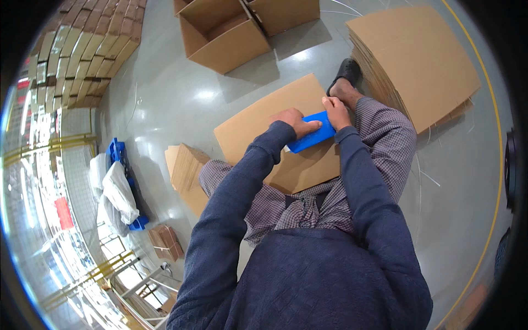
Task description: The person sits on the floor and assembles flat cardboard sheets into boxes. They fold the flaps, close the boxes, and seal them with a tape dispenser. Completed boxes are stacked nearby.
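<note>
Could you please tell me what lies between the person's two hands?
In the head view, a flat blue plastic tool spans between the left hand and right hand, resting on the flat brown cardboard sheet.

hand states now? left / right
Left hand: closed on the blue flat tool, pressing it on the flat cardboard sheet.
Right hand: gripping the same tool's far end.

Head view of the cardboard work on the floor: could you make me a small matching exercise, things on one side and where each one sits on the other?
Things:
1. blue tool
2. open box
3. stack of flat sheets
4. white bags

Places:
A. far left, beside a blue crate
B. top centre of the floor
C. between both hands
D. upper right

Pairs: 1-C, 2-B, 3-D, 4-A
</note>
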`<state>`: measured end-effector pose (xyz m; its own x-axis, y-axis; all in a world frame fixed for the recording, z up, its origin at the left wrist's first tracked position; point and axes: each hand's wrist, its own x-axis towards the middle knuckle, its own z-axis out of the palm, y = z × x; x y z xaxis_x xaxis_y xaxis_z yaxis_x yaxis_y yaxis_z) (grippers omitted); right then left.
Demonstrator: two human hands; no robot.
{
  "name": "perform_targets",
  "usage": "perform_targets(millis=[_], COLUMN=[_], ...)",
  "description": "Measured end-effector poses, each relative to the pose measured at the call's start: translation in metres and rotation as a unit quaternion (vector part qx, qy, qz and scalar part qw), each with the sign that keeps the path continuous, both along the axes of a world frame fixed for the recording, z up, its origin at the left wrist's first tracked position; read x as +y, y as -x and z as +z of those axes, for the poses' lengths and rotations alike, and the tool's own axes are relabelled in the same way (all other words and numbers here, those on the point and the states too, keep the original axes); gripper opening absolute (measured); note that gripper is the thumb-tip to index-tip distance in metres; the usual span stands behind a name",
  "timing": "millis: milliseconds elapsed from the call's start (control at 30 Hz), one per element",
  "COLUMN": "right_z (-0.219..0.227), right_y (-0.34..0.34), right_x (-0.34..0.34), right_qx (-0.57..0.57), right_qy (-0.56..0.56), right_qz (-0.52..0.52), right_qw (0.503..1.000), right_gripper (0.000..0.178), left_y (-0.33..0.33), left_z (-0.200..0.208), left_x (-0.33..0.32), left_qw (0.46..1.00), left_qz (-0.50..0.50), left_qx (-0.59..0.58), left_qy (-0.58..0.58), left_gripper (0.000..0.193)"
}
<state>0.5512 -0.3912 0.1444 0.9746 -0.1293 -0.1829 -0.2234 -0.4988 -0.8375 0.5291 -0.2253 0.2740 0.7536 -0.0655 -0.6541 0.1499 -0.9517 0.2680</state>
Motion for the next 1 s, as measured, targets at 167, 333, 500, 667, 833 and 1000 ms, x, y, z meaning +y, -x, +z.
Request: perform_targets(millis=[167,333,500,667,833,1000], right_z=[-0.002,0.021,0.03,0.021,0.019,0.011], right_y=[-0.004,0.003,0.008,0.007,0.007,0.012], right_x=[-0.011,-0.005,0.005,0.001,-0.002,-0.008], right_qx=[0.151,0.128,0.092,0.086,0.084,0.055], right_qy=[0.008,0.102,0.206,0.22,0.249,0.3], right_qz=[0.029,0.057,0.042,0.029,0.022,0.017], right_qw=[0.988,0.985,0.973,0.971,0.965,0.952], right_gripper=[0.069,0.067,0.064,0.07,0.071,0.063], left_y=[0.0,0.02,0.078,0.167,0.219,0.23], left_z=[0.007,0.01,0.006,0.017,-0.007,-0.048], left_x=[-0.001,0.021,0.128,0.297,0.369,0.38], left_qw=[1.0,0.999,0.995,0.996,0.98,0.973], left_qz=[-0.001,0.001,-0.055,0.024,0.152,0.169], left_qx=[0.029,0.033,-0.014,0.07,0.111,0.112], left_qy=[0.012,0.043,0.086,0.057,0.064,0.113], left_gripper=[0.075,0.079,0.078,0.085,0.071,0.057])
